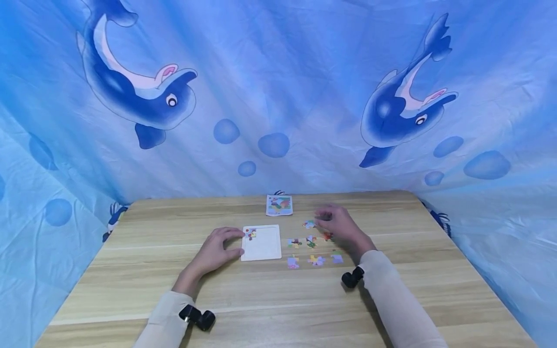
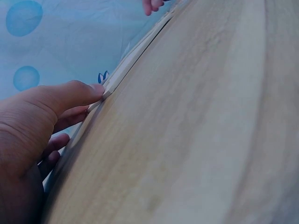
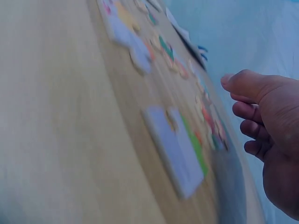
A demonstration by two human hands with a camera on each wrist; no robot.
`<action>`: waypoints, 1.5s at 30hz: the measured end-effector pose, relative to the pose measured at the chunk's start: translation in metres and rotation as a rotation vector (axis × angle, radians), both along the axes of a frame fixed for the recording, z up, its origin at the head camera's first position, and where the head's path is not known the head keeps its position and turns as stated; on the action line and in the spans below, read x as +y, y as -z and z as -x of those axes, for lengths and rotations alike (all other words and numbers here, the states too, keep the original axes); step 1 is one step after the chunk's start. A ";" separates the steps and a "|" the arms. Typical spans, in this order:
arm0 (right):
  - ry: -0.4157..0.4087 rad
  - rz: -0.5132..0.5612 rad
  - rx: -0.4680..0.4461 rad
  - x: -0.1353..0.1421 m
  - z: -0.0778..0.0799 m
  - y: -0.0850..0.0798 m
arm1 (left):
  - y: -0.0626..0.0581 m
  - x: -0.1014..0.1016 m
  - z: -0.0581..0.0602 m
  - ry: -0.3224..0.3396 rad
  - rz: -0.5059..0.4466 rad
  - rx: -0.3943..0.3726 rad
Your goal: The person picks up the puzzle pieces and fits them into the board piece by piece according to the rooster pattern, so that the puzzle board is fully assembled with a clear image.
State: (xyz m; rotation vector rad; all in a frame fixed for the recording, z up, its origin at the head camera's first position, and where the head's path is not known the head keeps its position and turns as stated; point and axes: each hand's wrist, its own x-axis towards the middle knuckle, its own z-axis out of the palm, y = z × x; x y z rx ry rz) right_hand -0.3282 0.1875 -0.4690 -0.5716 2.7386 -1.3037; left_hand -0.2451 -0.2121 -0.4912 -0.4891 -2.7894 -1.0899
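Observation:
A white square puzzle tray (image 1: 263,245) lies on the table with a coloured piece (image 1: 251,234) in its upper left corner. At the tray's left side rests my left hand (image 1: 217,250), thumb and fingers spread along the edge. In the left wrist view its thumb (image 2: 79,94) touches the tray's corner. My right hand (image 1: 341,223), slightly blurred, hovers beside a blue puzzle piece (image 1: 309,224) in the far row. The right wrist view shows its fingers (image 3: 254,129) loosely bent with nothing visible between them. Closer to me lies a purple and green piece (image 3: 175,149).
More loose pieces lie right of the tray, among them a yellow and purple one (image 1: 316,260) and a purple one (image 1: 293,262). Behind the tray is a small picture card (image 1: 279,206). A blue dolphin curtain (image 1: 313,96) hangs beyond the wooden table (image 1: 261,299).

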 end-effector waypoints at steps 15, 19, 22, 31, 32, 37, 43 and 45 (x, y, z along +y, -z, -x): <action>-0.064 -0.100 0.046 0.004 0.007 0.007 | 0.000 0.000 -0.001 0.003 0.000 -0.002; -0.075 -0.106 0.029 0.003 0.009 0.009 | 0.000 -0.001 -0.001 0.002 -0.007 -0.014; -0.079 -0.117 0.019 0.003 0.011 0.010 | 0.001 -0.001 -0.001 0.001 -0.006 -0.016; -0.118 -0.092 0.014 0.003 0.012 0.008 | 0.003 -0.003 0.001 -0.005 0.002 -0.011; -0.117 -0.089 0.016 0.003 0.013 0.008 | 0.003 -0.003 0.001 -0.005 0.000 -0.014; -0.103 -0.107 0.039 0.002 0.013 0.009 | 0.003 -0.003 0.001 -0.004 -0.003 -0.025; -0.082 -0.115 0.064 -0.001 0.009 0.007 | 0.003 -0.002 0.001 -0.004 -0.006 -0.018; -0.077 -0.112 0.068 -0.002 0.008 0.006 | 0.002 -0.002 0.001 -0.002 -0.010 -0.018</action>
